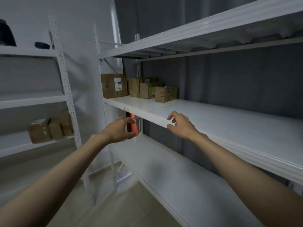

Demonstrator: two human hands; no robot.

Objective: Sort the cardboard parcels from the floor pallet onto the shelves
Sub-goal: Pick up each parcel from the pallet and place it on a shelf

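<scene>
Several cardboard parcels stand at the left end of the middle shelf of the white rack ahead: a large labelled box, a cluster of smaller boxes and one small box. More parcels sit on a lower shelf of the left rack. My left hand is held out with loosely curled fingers, holding nothing, just below the middle shelf's front edge. My right hand hovers at that front edge, fingers relaxed and empty. The floor pallet is out of view.
An orange object stands upright behind my left hand, below the middle shelf. The lower shelf and upper shelf run to the right. Dark items sit on top of the left rack. Beige floor lies below.
</scene>
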